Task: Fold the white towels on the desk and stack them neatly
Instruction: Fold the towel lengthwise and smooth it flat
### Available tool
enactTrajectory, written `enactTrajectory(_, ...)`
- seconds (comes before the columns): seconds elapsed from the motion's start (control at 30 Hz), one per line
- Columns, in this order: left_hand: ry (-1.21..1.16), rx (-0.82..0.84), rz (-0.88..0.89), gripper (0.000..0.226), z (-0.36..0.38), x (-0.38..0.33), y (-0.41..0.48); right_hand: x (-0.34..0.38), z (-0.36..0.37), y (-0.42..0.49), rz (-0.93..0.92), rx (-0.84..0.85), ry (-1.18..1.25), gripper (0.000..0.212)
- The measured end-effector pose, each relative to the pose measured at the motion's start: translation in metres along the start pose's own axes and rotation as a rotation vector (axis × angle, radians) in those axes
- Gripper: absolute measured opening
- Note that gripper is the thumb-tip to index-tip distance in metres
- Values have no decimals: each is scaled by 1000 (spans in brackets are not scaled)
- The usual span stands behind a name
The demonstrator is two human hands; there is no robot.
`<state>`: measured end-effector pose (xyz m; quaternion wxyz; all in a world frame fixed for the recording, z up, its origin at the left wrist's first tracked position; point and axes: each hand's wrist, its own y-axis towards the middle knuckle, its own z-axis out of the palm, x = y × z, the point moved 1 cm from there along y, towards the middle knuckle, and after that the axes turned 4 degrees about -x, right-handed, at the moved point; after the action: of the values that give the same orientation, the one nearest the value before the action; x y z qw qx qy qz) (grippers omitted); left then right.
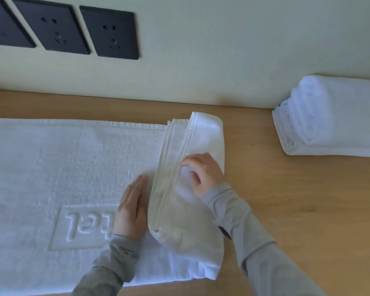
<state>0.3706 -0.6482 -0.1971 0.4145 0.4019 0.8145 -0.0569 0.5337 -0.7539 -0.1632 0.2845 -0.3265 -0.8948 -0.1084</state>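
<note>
A white towel (58,178) with raised lettering lies flat across the wooden desk (297,199). Its right end is turned over into a thick folded flap (179,189). My left hand (132,208) rests flat on the towel, fingers together, just left of the flap's edge. My right hand (201,171) lies on top of the flap with its fingers curled around the hem. Both arms wear grey sleeves. A stack of folded white towels (329,118) sits at the back right of the desk, against the wall.
A pale wall (222,50) rises directly behind the desk, with three dark power sockets (113,33) at the upper left. Bare wood shows between the flat towel and the folded stack, and along the right front.
</note>
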Motion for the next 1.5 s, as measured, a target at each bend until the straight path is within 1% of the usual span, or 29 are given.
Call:
enactTrajectory(0.03, 20, -27, -14, 36, -2, 2, -1, -4, 0, 7, -56, 29, -57, 38)
enactTrajectory(0.07, -53, -18, -88, 32, -6, -4, -1, -8, -1, 12, -103, 53, -114, 37)
enactTrajectory(0.1, -58, 6, -112, 30, -10, -11, -1, -11, -2, 17, -143, 74, -167, 35)
enactTrajectory(0.13, -123, 67, -140, 30, -11, -20, -2, -15, -3, 22, -174, 94, -209, 34)
enactTrajectory(0.23, -21, 287, -137, 23, -4, -37, -22, -20, -9, 37, -259, 171, -292, 35)
enactTrajectory(0.27, 20, 330, -150, 24, -4, -38, -30, -21, -11, 42, -292, 209, -325, 36)
enactTrajectory(0.3, 50, 328, -146, 25, -4, -35, -36, -21, -13, 46, -329, 246, -362, 37)
enactTrajectory(0.37, 31, 257, -120, 28, -6, -25, -46, -21, -15, 53, -410, 296, -430, 35)
enactTrajectory(0.4, 2, 223, -118, 31, -7, -22, -51, -20, -16, 56, -446, 307, -451, 31)
enactTrajectory(0.47, -21, 161, -111, 36, -7, -20, -58, -17, -19, 59, -514, 310, -472, 19)
enactTrajectory(0.53, -38, 131, -153, 39, -5, -20, -61, -13, -20, 63, -570, 298, -503, 15)
enactTrajectory(0.8, -166, 29, -258, 34, -6, -10, -72, -6, -12, 79, -659, 238, -580, 25)
enactTrajectory(0.93, -213, -55, -248, 28, -10, -8, -79, -6, -6, 81, -702, 171, -633, 30)
enactTrajectory(1.0, -249, -100, -240, 31, -15, -8, -81, -6, -4, 82, -703, 156, -658, 30)
enactTrajectory(1.07, -267, -112, -218, 32, -17, -9, -81, -4, -1, 84, -719, 165, -684, 29)
enactTrajectory(1.13, -267, -99, -204, 31, -18, -9, -78, -6, -1, 90, -689, 226, -729, 28)
enactTrajectory(1.2, -264, -86, -204, 28, -19, -10, -76, -14, -7, 101, -555, 308, -812, 41)
enactTrajectory(1.23, -265, -82, -203, 25, -19, -11, -76, -19, -14, 107, -482, 313, -818, 48)
enactTrajectory(1.27, -266, -77, -205, 21, -19, -12, -76, -22, -21, 114, -407, 293, -783, 51)
enactTrajectory(1.37, -290, -65, -237, 19, -22, -13, -75, -29, -39, 126, -227, 156, -593, 55)
enactTrajectory(1.43, -305, -24, -282, 19, -24, -11, -73, -31, -40, 131, -66, 141, -435, 57)
enactTrajectory(1.5, -306, 45, -376, 28, -25, -8, -70, -34, -37, 134, 129, 162, -270, 53)
